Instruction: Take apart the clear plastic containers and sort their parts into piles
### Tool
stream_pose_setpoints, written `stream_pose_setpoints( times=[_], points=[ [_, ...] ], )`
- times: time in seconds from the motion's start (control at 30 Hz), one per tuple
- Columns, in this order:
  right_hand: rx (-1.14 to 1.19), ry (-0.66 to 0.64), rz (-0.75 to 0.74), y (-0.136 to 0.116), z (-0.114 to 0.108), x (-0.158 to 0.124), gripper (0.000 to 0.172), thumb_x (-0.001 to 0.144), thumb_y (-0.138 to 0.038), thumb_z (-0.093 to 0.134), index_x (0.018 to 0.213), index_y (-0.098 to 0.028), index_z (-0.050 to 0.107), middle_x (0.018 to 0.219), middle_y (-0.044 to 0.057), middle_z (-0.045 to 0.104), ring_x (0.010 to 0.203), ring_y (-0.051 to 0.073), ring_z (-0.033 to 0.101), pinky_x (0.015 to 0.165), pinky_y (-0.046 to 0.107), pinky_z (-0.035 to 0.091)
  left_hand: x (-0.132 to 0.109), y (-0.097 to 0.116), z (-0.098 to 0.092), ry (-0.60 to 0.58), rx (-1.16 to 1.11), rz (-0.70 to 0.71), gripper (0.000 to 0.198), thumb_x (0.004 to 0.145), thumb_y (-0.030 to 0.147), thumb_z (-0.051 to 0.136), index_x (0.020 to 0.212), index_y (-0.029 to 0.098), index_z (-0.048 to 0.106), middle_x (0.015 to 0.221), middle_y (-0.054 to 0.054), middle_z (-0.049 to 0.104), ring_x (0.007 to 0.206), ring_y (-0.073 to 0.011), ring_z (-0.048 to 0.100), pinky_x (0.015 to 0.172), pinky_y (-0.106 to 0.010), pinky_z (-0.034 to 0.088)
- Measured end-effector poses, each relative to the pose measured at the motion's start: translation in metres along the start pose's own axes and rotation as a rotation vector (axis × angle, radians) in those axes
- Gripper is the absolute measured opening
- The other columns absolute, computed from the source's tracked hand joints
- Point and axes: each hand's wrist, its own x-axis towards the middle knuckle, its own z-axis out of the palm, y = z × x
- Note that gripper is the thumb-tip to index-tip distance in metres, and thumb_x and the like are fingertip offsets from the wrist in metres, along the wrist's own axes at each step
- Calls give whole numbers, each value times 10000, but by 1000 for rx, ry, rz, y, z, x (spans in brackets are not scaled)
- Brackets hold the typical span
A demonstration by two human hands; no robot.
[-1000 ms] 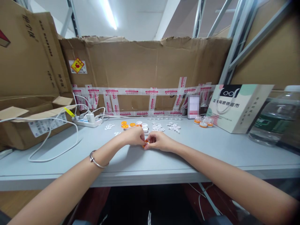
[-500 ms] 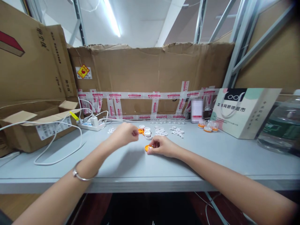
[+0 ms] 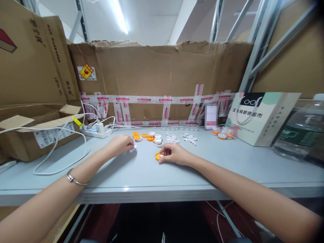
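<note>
My right hand (image 3: 174,154) rests on the grey table (image 3: 141,175) with its fingers curled round a small orange cap (image 3: 158,156). My left hand (image 3: 120,144) lies to the left, fingers closed over small white pieces (image 3: 132,149) on the table. Behind both hands sits a cluster of orange and white caps (image 3: 149,137). Loose white pieces (image 3: 181,138) lie further right.
A white power strip (image 3: 96,131) with cables sits at the back left beside an open cardboard box (image 3: 35,131). A cardboard wall (image 3: 162,77) closes the back. At the right stand a paper bag (image 3: 260,116), more orange caps (image 3: 221,133) and a large water bottle (image 3: 298,130).
My hands, together over the orange cap a second ago, have parted. The left hand has moved left and down to the white pieces. The right hand stays on the cap.
</note>
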Motion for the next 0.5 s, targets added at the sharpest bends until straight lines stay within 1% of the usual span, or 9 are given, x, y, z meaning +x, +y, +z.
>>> stream_pose_setpoints(
  times=[0.07, 0.13, 0.2, 0.27, 0.33, 0.4, 0.5],
  points=[
    [-3, -11, -11, 0, -1, 0, 410, 519, -458, 744, 776, -153, 645, 640, -31, 505, 571, 91, 417, 509, 216, 308, 0, 14, -2, 19, -83, 33, 230, 807, 286, 465, 778, 198, 675, 791, -38, 675, 729, -165, 580, 652, -237, 371],
    [-2, -24, -30, 0, -1, 0, 419, 524, -457, 743, 801, -156, 651, 631, -34, 496, 572, 93, 422, 513, 217, 311, 1, 33, -3, 17, -186, 89, 243, 809, 358, 492, 831, 187, 663, 818, -38, 669, 741, -160, 577, 677, -240, 381],
    [9, -42, -48, 1, -2, 0, 428, 535, -451, 740, 832, -157, 651, 624, -37, 489, 575, 95, 427, 519, 217, 318, 4, 52, -1, -26, -282, 162, 329, 740, 456, 575, 898, 176, 644, 865, -44, 656, 782, -170, 569, 678, -240, 388],
    [30, -55, -54, 2, -4, -1, 442, 544, -438, 740, 868, -155, 641, 629, -38, 487, 583, 95, 435, 526, 213, 329, 9, 66, 3, -80, -355, 216, 429, 677, 518, 614, 928, 171, 631, 878, -46, 640, 791, -175, 557, 666, -241, 391],
    [69, -72, -47, 3, -7, -1, 463, 541, -413, 748, 902, -151, 624, 650, -36, 501, 606, 99, 457, 544, 210, 351, 16, 73, 7, -117, -408, 231, 449, 659, 535, 619, 911, 164, 627, 855, -44, 629, 765, -171, 548, 650, -243, 388],
    [114, -84, -42, 3, -9, -2, 441, 570, -384, 737, 921, -149, 607, 674, -28, 532, 633, 107, 487, 570, 213, 376, 21, 73, 11, -129, -457, 214, 430, 653, 525, 625, 873, 156, 626, 832, -39, 621, 747, -165, 541, 639, -243, 384],
    [115, -100, -41, 0, -12, -2, 290, 692, -333, 640, 910, -143, 615, 699, 0, 592, 653, 121, 528, 601, 227, 400, 23, 70, 16, -139, -544, 178, 403, 648, 503, 637, 850, 155, 626, 811, -29, 611, 745, -158, 533, 626, -236, 379]
  ],
)
